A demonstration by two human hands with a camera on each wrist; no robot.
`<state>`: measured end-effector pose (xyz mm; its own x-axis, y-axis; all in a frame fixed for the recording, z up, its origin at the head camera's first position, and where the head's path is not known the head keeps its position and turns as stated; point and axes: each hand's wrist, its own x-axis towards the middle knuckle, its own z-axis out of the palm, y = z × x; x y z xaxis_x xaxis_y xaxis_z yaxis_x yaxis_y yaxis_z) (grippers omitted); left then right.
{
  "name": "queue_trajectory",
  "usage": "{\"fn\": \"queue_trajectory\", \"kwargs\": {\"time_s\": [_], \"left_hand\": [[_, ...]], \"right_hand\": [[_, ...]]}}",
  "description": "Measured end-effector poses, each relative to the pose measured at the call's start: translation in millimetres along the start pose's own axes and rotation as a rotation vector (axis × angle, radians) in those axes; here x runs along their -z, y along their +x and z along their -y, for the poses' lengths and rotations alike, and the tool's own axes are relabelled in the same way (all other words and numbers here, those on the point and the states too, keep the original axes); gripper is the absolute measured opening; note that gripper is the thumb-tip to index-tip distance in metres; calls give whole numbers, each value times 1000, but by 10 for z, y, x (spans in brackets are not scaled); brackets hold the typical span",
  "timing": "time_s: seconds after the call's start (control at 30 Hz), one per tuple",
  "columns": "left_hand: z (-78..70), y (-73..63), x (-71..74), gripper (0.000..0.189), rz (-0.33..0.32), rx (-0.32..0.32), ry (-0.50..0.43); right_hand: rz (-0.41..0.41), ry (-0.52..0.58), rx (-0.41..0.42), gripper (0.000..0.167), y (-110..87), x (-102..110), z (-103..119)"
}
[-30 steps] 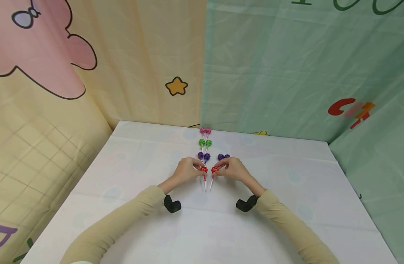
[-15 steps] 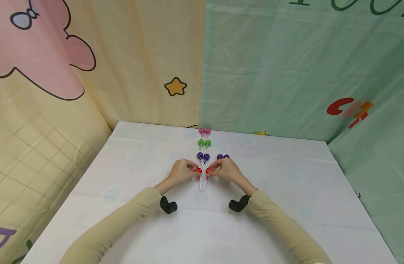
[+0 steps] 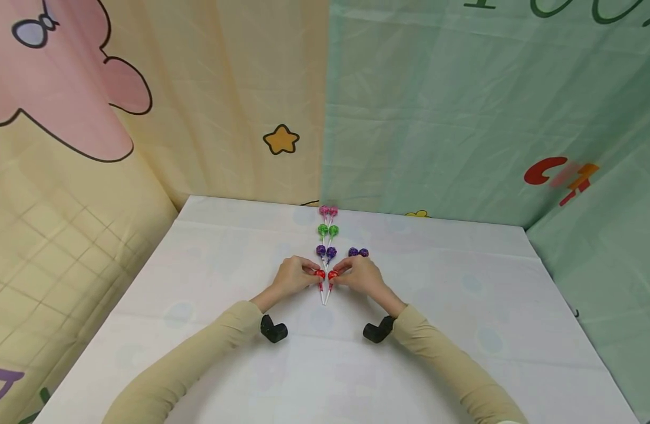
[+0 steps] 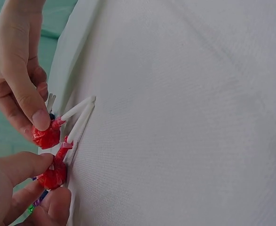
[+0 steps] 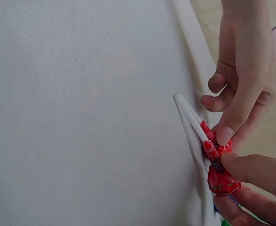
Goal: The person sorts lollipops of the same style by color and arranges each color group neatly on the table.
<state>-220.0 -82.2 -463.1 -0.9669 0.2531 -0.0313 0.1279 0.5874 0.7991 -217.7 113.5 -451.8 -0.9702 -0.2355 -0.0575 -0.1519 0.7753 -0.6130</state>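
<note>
My left hand (image 3: 294, 275) pinches the wrapped head of a red lollipop (image 4: 53, 176) between thumb and fingers. The right hand (image 3: 363, 275) pinches a second red lollipop (image 5: 224, 181) the same way. Their white sticks slant toward me and meet at the lower ends, making a narrow V on the table. Just behind lie two purple lollipops (image 3: 331, 253), heads side by side. Farther back come a pair of green lollipops (image 3: 333, 231) and a pair of pink lollipops (image 3: 333, 211), all in one column.
Another pair of purple lollipops (image 3: 363, 252) lies right of the column, behind my right hand, their sticks hidden. A white cloth covers the table (image 3: 452, 330). Printed curtains (image 3: 224, 106) stand behind its back edge and at both sides.
Both red lollipops have shifted a little left, still pinched. The right hand has brought its lollipop closer to the left one, so the stick ends now meet.
</note>
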Motion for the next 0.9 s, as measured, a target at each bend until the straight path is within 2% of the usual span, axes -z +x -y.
{"fn": "queue_trajectory", "kwargs": {"time_s": [0.6, 0.9], "left_hand": [[1, -3, -19, 23, 22, 13, -5], [-1, -36, -1, 25, -2, -14, 15]], "right_hand": [[-22, -69, 51, 24, -15, -35, 14], [-23, -78, 35, 26, -8, 4, 3]]}}
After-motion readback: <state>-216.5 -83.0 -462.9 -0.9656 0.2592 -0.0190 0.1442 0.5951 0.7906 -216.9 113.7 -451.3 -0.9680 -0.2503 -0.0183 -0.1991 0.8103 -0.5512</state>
